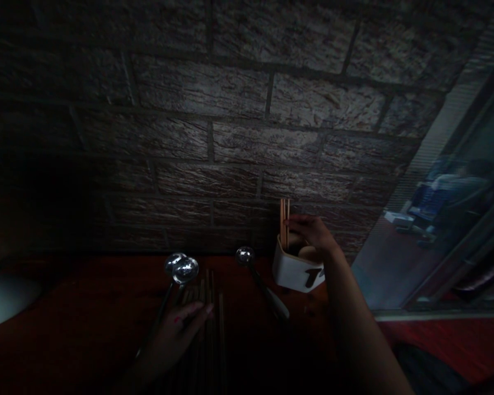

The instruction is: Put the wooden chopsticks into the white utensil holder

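Observation:
My right hand (310, 233) reaches over a white holder (294, 271) that stands by the brick wall, fingers pinched on wooden chopsticks (284, 222) standing upright in it. My left hand (177, 334) rests on the dark red table (86, 312) with fingers stretched over a bundle of dark chopsticks (212, 312) lying flat. Two metal ladle spoons (181, 269) lie just beyond that hand, their handles running under it. A third metal spoon (246, 256) lies between the bundle and the holder.
A dark brick wall (230, 137) rises right behind the table. A glass pane with a metal frame (444, 230) stands at the right. A pale rounded object (4, 299) shows at the left edge. The scene is very dim.

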Demonstrator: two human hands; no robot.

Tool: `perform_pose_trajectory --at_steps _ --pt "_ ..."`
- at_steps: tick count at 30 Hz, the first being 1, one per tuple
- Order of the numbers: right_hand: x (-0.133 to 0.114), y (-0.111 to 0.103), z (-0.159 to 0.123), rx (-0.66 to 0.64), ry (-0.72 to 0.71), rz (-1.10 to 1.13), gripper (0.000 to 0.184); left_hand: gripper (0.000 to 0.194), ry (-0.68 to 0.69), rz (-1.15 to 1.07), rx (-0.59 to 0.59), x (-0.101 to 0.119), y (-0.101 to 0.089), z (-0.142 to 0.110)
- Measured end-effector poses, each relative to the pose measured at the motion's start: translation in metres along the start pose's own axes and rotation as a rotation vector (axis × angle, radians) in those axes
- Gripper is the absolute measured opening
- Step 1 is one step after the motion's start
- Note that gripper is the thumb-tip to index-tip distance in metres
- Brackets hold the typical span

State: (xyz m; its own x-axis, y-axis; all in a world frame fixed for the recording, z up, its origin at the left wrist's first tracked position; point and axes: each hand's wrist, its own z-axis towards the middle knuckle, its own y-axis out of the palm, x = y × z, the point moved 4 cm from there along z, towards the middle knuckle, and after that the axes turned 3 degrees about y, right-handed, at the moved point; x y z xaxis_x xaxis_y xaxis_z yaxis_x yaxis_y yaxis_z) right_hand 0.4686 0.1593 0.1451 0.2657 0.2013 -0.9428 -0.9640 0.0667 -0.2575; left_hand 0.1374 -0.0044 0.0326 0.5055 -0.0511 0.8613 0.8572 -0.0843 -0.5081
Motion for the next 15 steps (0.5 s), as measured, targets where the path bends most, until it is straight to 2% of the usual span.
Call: perform_pose_trajectory --at_steps 8,12,15 --pt "-0.005 0.002 -0.001 -0.061 -0.072 -0.081 0.038 0.046 0.028 0.007 -0.007 -0.001 0.001 0.002" --pt "-0.007 0.004 -0.004 -0.078 -0.030 -0.105 0.042 0.046 0.019 0.000 -0.003 -0.002 0.001 0.002" --pt "-0.013 0.008 -0.009 -0.094 -0.003 -0.024 0.044 0.046 0.005 -0.006 0.002 0.000 0.000 0.002"
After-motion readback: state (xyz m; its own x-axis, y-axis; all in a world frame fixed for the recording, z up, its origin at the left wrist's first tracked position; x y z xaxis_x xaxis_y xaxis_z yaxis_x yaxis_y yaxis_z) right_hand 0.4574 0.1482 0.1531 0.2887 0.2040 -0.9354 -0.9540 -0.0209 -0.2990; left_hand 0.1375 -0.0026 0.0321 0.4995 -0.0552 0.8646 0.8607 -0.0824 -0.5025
